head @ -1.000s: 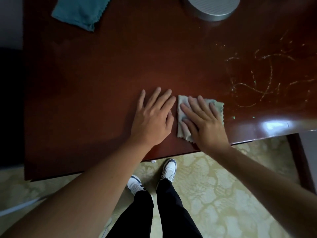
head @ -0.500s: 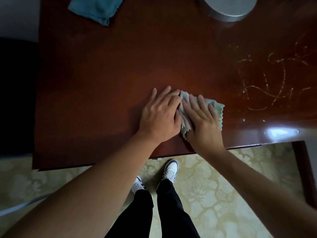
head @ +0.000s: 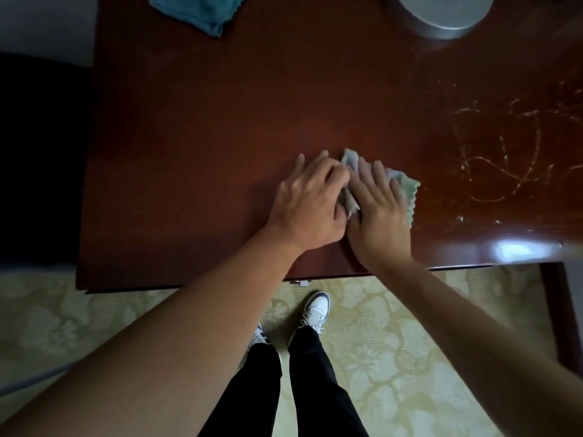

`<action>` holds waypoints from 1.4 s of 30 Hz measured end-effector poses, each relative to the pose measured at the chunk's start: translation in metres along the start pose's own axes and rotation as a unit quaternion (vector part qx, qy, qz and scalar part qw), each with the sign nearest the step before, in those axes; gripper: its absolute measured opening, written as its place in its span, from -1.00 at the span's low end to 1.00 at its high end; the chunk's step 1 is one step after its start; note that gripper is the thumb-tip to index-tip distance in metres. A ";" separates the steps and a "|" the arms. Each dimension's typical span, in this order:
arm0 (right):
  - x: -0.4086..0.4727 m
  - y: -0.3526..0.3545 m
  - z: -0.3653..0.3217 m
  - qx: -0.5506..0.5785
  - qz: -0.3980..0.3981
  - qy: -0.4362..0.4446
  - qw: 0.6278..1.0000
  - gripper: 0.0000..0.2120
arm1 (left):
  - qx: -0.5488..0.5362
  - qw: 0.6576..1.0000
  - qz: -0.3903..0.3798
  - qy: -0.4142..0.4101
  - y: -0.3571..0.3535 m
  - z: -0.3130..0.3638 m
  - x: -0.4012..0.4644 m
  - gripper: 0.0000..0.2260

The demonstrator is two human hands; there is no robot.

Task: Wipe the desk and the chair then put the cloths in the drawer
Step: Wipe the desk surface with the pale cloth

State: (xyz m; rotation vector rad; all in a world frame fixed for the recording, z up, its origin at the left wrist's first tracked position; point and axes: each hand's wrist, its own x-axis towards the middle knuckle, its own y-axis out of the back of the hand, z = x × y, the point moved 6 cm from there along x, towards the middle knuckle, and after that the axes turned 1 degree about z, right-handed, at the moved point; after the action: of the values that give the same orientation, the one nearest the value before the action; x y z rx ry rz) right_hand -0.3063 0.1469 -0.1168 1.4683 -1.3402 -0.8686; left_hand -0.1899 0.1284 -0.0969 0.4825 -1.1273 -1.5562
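A dark red wooden desk (head: 220, 121) fills the upper view. Near its front edge lies a light green cloth (head: 410, 190), bunched up between my hands. My right hand (head: 378, 212) presses flat on the cloth with straight fingers. My left hand (head: 309, 203) is right beside it, fingers bent onto the cloth's raised left fold, thumb under it, pinching that edge. A second, teal cloth (head: 195, 11) lies at the desk's far left corner. Pale scribbled marks (head: 504, 159) streak the desk surface to the right of my hands.
A grey round object (head: 441, 14) stands at the desk's far right. A dark chair seat (head: 38, 152) is left of the desk. A desk leg (head: 564, 310) stands at right on the patterned floor, and my feet are below the front edge.
My left hand slid right from the bare desk onto the cloth's left edge. The cloth went from flat to bunched, its left side raised. My right hand stayed pressed on it.
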 end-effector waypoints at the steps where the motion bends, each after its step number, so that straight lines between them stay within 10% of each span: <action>1: 0.000 0.001 0.000 0.004 -0.011 0.005 1.000 -0.46 | 0.001 1.000 -0.010 -0.002 0.000 0.002 -0.001 -0.68; 23: 0.059 -0.066 -0.199 -0.001 -0.045 0.228 0.973 -0.51 | 0.079 0.946 0.043 0.310 0.132 -0.202 -0.141 -0.52; 29: -0.019 -0.063 -0.211 0.046 -0.100 0.354 0.929 -0.60 | 0.089 0.945 0.037 0.313 0.133 -0.200 -0.140 -0.56; 35: 0.069 -0.069 -0.195 -0.010 -0.027 0.173 0.985 -0.56 | 0.102 0.945 0.039 0.310 0.134 -0.202 -0.140 -0.55; 42: -0.035 -0.062 -0.218 0.048 -0.094 0.312 0.944 -0.60 | 0.119 0.948 0.027 0.294 0.133 -0.201 -0.139 -0.57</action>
State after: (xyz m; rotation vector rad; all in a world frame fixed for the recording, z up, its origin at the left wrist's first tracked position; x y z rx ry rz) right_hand -0.0881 0.2169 -0.1101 1.7729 -0.7835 -0.3924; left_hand 0.0825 0.1823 -0.1128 0.9960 -0.8491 -1.1157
